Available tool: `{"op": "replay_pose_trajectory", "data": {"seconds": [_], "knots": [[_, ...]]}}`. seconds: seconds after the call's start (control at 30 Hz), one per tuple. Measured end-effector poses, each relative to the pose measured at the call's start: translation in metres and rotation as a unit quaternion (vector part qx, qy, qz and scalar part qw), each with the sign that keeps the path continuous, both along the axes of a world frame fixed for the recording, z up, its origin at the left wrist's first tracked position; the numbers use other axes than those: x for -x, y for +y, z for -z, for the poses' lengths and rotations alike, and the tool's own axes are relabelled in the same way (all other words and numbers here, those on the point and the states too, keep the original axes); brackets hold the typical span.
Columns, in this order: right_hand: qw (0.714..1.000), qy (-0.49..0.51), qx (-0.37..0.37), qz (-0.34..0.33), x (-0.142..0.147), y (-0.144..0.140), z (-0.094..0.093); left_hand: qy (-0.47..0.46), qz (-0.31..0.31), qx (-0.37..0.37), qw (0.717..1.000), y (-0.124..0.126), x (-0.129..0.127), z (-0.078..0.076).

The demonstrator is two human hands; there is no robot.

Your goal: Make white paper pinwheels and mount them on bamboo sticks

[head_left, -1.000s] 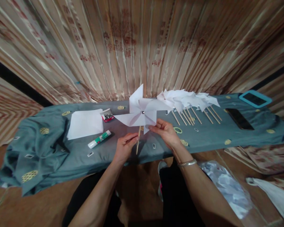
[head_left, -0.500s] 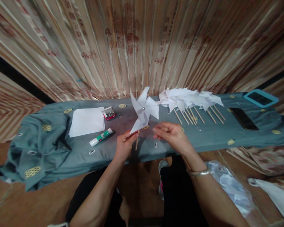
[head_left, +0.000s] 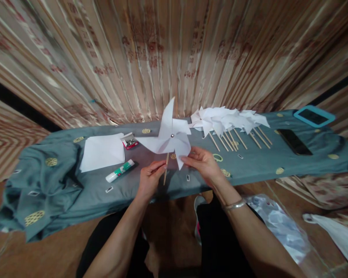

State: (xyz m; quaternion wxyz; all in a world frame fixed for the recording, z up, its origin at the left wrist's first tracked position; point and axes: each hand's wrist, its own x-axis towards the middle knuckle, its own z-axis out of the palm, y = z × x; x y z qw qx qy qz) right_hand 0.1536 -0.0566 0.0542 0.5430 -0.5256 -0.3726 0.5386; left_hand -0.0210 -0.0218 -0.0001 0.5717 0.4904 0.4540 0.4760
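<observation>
A white paper pinwheel (head_left: 166, 143) with a shiny metal pin at its centre is held upright above the table. My left hand (head_left: 150, 175) is closed round its thin wooden stick (head_left: 165, 175), just below the paper blades. On the other side, my right hand (head_left: 203, 163) pinches the lower blade near its tip between thumb and fingers. Behind and to the right lies a row of finished-looking white pinwheels (head_left: 229, 119), overlapping, their sticks pointing towards me. A small green ring (head_left: 217, 157) rests on the cloth beside my right hand.
The grey-green cloth (head_left: 84, 193) covers the narrow table. On the left are stacked white paper (head_left: 103, 152), a small box of pins (head_left: 130, 141) and a glue stick (head_left: 120, 171). A dark phone (head_left: 294, 141) and blue-framed device (head_left: 314, 116) lie right. Plastic bags (head_left: 281, 224) sit on the floor.
The pinwheel's blades have turned. My right hand has moved in from the right and taken hold of a blade; my left hand keeps its grip on the stick.
</observation>
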Motion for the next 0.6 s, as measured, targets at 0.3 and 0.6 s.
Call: {"op": "replay_pose_trajectory", "data": {"seconds": [0.3,0.6], "knots": [[0.978,-0.151,-0.083,0.118,-0.031,-0.005,-0.003,-0.002,0.036,-0.002,0.999,-0.001,0.004,0.0],[0.983,-0.116,-0.107,0.097,-0.038,0.022,0.015,0.015,0.068,0.038,0.997,-0.008,-0.002,-0.004]]}}
